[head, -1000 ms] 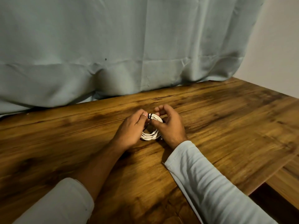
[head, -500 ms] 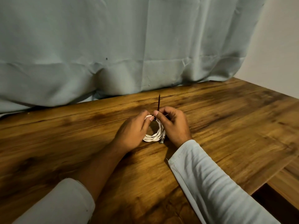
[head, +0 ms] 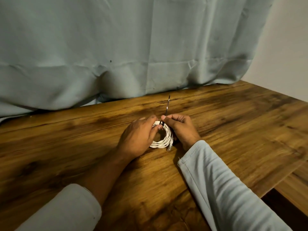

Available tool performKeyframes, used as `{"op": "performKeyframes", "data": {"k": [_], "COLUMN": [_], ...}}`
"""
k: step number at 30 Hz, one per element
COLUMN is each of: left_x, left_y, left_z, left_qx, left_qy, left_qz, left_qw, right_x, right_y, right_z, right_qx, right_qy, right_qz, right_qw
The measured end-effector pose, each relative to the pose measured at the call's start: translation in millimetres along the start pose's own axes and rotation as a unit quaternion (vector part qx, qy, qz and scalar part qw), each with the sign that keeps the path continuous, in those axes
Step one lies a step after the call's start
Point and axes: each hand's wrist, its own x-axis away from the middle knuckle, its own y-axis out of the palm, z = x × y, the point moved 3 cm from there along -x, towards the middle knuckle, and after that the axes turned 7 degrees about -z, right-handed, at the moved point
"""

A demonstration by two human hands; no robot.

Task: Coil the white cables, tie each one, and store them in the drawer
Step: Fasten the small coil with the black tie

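One wide-angle camera sits on the person's head, above and behind the arms, facing forward and down over the wooden table [head: 233, 130]. The left sleeve [head: 66, 210] and right sleeve [head: 225, 194] enter at the bottom edge, closest to the lens. The left hand [head: 136, 137] and right hand [head: 180, 129] meet near mid-frame at the white cable coil [head: 162, 141] and black cable tie [head: 167, 105], close in view. Beyond, a pale blue-green curtain [head: 133, 47] fills the upper half, with a white wall [head: 286, 47] at far right.
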Motion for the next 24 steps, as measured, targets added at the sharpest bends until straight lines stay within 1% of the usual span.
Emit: {"op": "performKeyframes", "data": {"k": [3, 5, 7, 11, 14, 17, 21, 24], "left_x": [0.5, 0.5, 0.1, 1.0, 0.0, -1.3, -1.7, -1.0], "left_y": [0.6, 0.5, 1.0, -0.2, -0.6, -2.6, -4.9, -5.7], "left_z": [-1.9, -1.9, -3.1, -5.8, -9.2, -12.2, -11.4, -9.1], "left_qx": [0.027, 0.037, 0.048, 0.085, 0.105, 0.138, 0.164, 0.171], "left_qy": [-0.006, -0.01, -0.013, -0.036, -0.064, -0.08, -0.089, -0.083], "left_qz": [-0.007, -0.011, -0.019, -0.047, -0.054, -0.046, -0.036, -0.03], "left_qw": [1.0, 0.999, 0.999, 0.995, 0.991, 0.986, 0.982, 0.981], "right_x": [-0.3, 0.8, 1.3, 0.6, 1.0, 0.2, 0.7, -0.1], "right_y": [-1.9, -1.1, -1.0, -0.3, 1.4, 3.4, 6.0, 7.3], "right_z": [0.8, 0.1, -2.0, -2.3, 0.2, 1.1, 3.4, 5.4], "right_qx": [-0.014, -0.057, -0.067, 0.025, 0.08, 0.078, 0.027, 0.06], "right_qy": [-0.002, 0.0, -0.016, -0.047, -0.039, -0.012, 0.031, 0.036], "right_qz": [0.025, 0.056, 0.062, 0.02, 0.001, -0.027, -0.067, -0.068], "right_qw": [1.0, 0.997, 0.996, 0.998, 0.996, 0.996, 0.997, 0.995]}}
